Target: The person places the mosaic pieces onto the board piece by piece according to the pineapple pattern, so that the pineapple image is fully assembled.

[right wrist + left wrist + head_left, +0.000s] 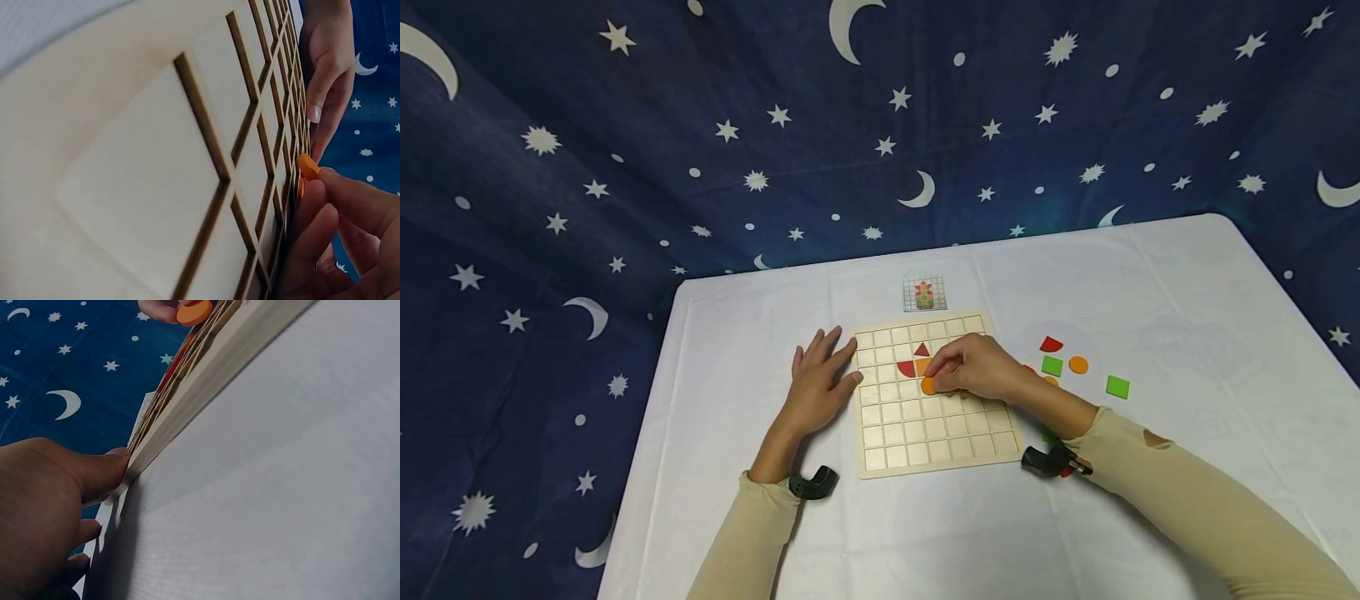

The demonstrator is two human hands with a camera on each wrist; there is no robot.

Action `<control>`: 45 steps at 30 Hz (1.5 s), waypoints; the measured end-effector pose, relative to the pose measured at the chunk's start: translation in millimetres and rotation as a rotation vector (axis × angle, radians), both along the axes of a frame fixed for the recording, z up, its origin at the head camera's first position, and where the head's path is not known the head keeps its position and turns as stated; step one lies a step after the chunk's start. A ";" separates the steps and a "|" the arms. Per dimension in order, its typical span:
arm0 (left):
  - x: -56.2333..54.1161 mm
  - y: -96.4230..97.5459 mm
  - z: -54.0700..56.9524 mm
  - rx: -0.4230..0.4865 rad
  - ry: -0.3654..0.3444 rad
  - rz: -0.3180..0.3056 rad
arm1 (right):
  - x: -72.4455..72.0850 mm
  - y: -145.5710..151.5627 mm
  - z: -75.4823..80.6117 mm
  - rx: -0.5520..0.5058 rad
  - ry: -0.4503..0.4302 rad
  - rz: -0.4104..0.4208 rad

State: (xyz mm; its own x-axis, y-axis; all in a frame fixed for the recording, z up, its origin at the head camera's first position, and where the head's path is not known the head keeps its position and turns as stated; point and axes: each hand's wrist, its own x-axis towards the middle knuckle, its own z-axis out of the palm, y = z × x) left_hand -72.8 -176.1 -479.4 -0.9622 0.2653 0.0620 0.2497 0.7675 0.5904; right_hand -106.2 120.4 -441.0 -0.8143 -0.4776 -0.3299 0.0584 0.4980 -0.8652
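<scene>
A wooden grid board (893,434) lies on the white table. Over its middle my right hand (976,367) pinches an orange disc (928,386) between thumb and fingers; the right wrist view shows the disc (307,166) tilted, close to the grid. Just beyond it on the board are an orange square (922,365), a red quarter-circle (906,368) and a red triangle (922,350). My left hand (816,387) rests with spread fingers at the board's left edge, the thumb (106,472) touching the rim. The right hand hides part of the board's right side.
A small pattern card (925,294) lies behind the board. To the right, partly under my right forearm, lie loose pieces: a red quarter-circle (1051,343), green squares (1117,387) and an orange disc (1078,365). A starry blue cloth (820,158) hangs behind the table.
</scene>
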 end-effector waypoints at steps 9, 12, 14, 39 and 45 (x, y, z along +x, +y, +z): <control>-0.6 -0.1 -0.1 -0.013 -0.013 0.006 | 1.5 -3.2 -0.7 0.021 0.047 0.010; -0.4 0.0 0.8 -0.009 0.002 0.004 | 1.8 -3.6 -0.6 0.035 0.073 0.018; -0.3 0.2 1.4 -0.007 0.003 0.004 | 2.1 -3.9 -0.7 0.048 0.101 0.029; -1.2 -0.1 -1.5 -0.007 -0.023 0.005 | 7.4 -5.3 -3.7 0.158 0.309 0.055; -1.0 -0.6 -2.2 -0.002 -0.017 0.007 | 8.0 -4.7 -3.3 0.157 0.315 0.053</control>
